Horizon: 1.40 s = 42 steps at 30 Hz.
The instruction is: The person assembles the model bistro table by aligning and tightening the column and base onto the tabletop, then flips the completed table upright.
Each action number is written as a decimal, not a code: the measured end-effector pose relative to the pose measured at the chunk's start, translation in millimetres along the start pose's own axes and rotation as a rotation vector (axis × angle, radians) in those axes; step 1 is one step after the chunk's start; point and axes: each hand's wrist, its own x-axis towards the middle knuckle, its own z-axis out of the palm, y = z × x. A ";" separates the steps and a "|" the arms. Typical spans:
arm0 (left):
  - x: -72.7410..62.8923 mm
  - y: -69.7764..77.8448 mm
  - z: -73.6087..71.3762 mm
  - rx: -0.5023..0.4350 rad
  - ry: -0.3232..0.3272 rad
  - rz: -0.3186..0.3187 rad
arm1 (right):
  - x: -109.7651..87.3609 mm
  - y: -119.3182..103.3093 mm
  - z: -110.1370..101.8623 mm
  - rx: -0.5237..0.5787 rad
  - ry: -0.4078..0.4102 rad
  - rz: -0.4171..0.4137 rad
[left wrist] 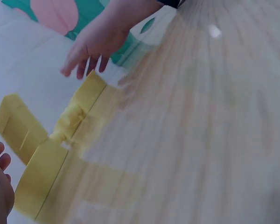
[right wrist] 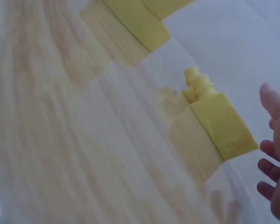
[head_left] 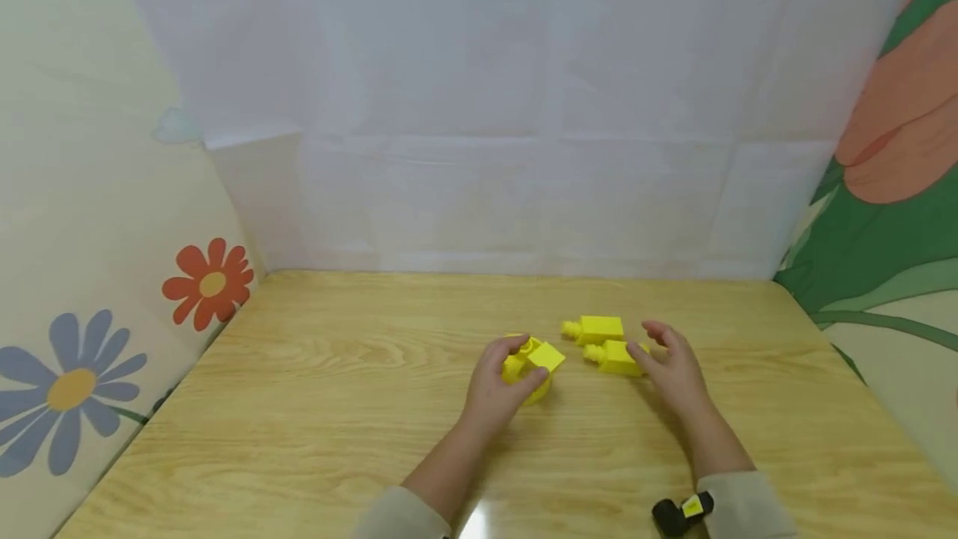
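Observation:
Several yellow blocks lie on the wooden table. My left hand (head_left: 494, 385) curves around a cluster of yellow pieces (head_left: 549, 357), its thumb overlapping their near edge in the head view. In the left wrist view that hand (left wrist: 0, 182) appears at the left edge beside a yellow block (left wrist: 41, 179), its fingers relaxed; contact is unclear. My right hand (head_left: 677, 373) is beside a yellow bottle-shaped block (head_left: 617, 358) with a ridged neck pointing left. Its fingers are spread near the block's square end, as the right wrist view shows at the bottle-shaped block (right wrist: 224, 126).
A second yellow bottle-shaped block (head_left: 601, 329) lies just behind the nearer one. The wooden table (head_left: 337, 373) meets a white sheet (head_left: 479, 123) at the back. Flower-printed panels (head_left: 67, 190) stand at the sides. A black device (head_left: 677, 514) sits by the right sleeve.

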 end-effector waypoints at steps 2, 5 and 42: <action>-0.5 2.5 5.0 -0.003 0.000 -0.021 | 1.8 5.1 -0.3 -0.060 -0.042 0.020; -0.4 4.0 9.7 -0.011 0.016 -0.026 | 3.9 9.7 1.2 -0.141 -0.085 0.032; -6.2 -12.6 -38.7 -0.017 0.014 0.063 | -2.3 -26.3 22.8 0.256 -0.109 0.011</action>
